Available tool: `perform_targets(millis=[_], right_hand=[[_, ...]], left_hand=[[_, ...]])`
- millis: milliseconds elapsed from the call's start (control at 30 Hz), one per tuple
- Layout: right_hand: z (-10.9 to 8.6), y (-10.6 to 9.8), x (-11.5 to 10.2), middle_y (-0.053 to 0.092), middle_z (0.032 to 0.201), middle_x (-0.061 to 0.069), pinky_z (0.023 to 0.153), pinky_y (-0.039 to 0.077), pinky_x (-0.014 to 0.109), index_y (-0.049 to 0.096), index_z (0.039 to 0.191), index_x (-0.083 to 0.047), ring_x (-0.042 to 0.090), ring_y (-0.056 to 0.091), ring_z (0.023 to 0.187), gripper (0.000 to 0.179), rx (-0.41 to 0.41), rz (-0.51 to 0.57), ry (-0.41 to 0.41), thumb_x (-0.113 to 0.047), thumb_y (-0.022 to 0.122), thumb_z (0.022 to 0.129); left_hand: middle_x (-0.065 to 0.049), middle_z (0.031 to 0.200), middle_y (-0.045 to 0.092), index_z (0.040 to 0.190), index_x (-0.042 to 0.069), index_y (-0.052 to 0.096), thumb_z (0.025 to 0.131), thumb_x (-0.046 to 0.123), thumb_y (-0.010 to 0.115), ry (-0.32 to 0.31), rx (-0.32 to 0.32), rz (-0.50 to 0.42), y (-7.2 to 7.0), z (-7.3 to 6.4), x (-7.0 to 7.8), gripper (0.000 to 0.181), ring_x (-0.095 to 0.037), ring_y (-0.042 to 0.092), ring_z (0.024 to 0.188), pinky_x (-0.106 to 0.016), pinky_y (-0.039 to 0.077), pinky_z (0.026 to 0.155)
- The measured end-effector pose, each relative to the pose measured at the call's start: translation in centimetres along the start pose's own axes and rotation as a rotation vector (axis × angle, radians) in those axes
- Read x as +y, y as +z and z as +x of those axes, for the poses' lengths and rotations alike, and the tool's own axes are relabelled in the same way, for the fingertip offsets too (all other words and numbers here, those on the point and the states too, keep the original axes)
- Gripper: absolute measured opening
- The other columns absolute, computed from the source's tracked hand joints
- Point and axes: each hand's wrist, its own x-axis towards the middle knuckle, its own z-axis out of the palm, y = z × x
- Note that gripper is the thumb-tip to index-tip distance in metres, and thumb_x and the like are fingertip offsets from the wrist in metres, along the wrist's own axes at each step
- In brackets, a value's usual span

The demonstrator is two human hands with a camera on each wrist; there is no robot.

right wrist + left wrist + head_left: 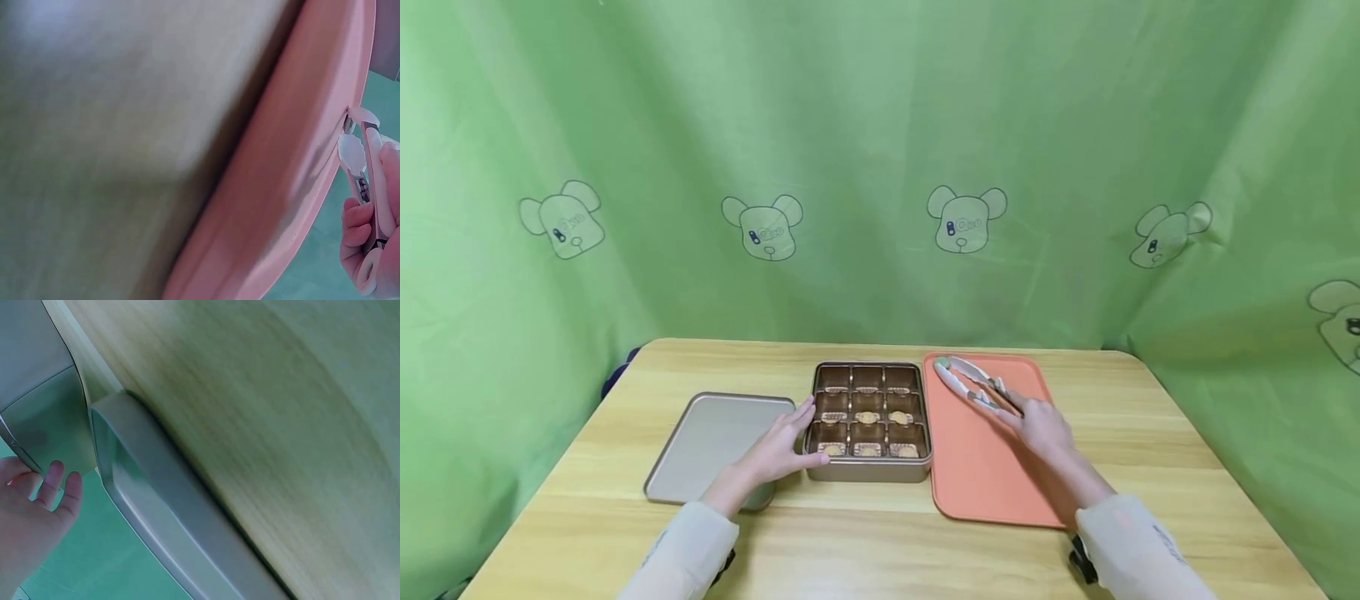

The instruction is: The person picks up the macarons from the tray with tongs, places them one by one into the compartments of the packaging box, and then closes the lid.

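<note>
A square metal tin (869, 472) holds a brown divided insert (867, 380). Several round cookies (867, 417) lie in its middle and front compartments. My left hand (781, 446) touches the tin's left side, fingers extended along the rim and thumb at the front left corner; the left wrist view also shows this hand (37, 509) by the tin's wall (50, 419). My right hand (1043, 427) grips metal tongs (957, 382) with pale tips over the far part of a coral tray (981, 475). The tong arms stand apart; whether anything sits at their tips is unclear.
A flat metal lid (718, 442) with a raised rim lies left of the tin, partly beneath my left forearm. The coral tray sits close against the tin's right side. A green curtain (865, 292) hangs behind the wooden table (850, 550).
</note>
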Motion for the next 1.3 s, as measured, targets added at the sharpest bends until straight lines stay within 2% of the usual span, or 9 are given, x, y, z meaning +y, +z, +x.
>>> perform_targets(millis=[267, 600, 733, 867, 1100, 1300], right_hand=[[-0.9, -0.3, 0.9, 0.06, 0.103, 0.03, 0.058, 0.046, 0.054, 0.054, 0.127, -0.006, 0.047, 0.058, 0.083, 0.054, 0.018, 0.005, 0.004, -0.039, 0.062, 0.084], [-2.1, -1.2, 1.3, 0.057, 0.106, 0.035, 0.07, 0.046, 0.059, 0.054, 0.126, -0.003, 0.049, 0.056, 0.089, 0.055, 0.05, 0.034, -0.034, -0.038, 0.061, 0.085], [-2.4, -1.9, 1.2, 0.06, 0.101, 0.033, 0.069, 0.047, 0.057, 0.053, 0.126, -0.003, 0.045, 0.059, 0.085, 0.055, 0.064, 0.051, -0.053, -0.038, 0.061, 0.086], [-2.4, -2.9, 1.0, 0.06, 0.103, 0.031, 0.066, 0.047, 0.053, 0.051, 0.128, -0.002, 0.038, 0.059, 0.081, 0.056, 0.053, 0.071, -0.078, -0.037, 0.06, 0.086], [-2.4, -4.2, 0.4, 0.061, 0.101, 0.026, 0.06, 0.043, 0.041, 0.053, 0.127, -0.003, 0.027, 0.051, 0.07, 0.055, 0.052, 0.076, -0.101, -0.037, 0.062, 0.085], [-2.5, -4.4, -0.6, 0.058, 0.115, 0.027, 0.074, 0.047, 0.052, 0.053, 0.127, -0.003, 0.036, 0.059, 0.09, 0.054, 0.05, 0.092, -0.153, -0.036, 0.061, 0.086]], left_hand=[[-0.013, 0.151, 0.014, 0.139, -0.005, 0.026, 0.076, 0.047, 0.067, -0.009, -0.013, -0.003, 0.1, 0.0, -0.1, 0.092, -0.048, 0.017, 0.132, -0.057, 0.014, 0.108], [-0.012, 0.151, 0.014, 0.139, -0.004, 0.027, 0.076, 0.046, 0.068, -0.016, -0.015, -0.013, -0.2, -0.2, 0.0, 0.091, -0.054, 0.016, 0.129, -0.063, 0.017, 0.104], [-0.01, 0.152, 0.012, 0.141, -0.002, 0.025, 0.076, 0.047, 0.067, -0.028, -0.028, -0.017, -0.2, -0.1, 0.1, 0.092, -0.054, 0.013, 0.129, -0.063, 0.016, 0.103], [-0.01, 0.152, 0.012, 0.141, -0.002, 0.025, 0.076, 0.046, 0.067, -0.025, -0.028, -0.011, -0.4, 0.2, 0.3, 0.091, -0.055, 0.013, 0.129, -0.064, 0.015, 0.103], [-0.011, 0.152, 0.012, 0.141, -0.002, 0.025, 0.076, 0.047, 0.067, -0.02, -0.037, 0.013, -0.5, 0.2, 0.3, 0.091, -0.053, 0.014, 0.129, -0.062, 0.015, 0.104], [-0.012, 0.151, 0.013, 0.14, -0.004, 0.025, 0.077, 0.046, 0.067, -0.017, -0.031, -0.001, -0.5, 0.0, 0.4, 0.091, -0.051, 0.014, 0.13, -0.06, 0.013, 0.106]])
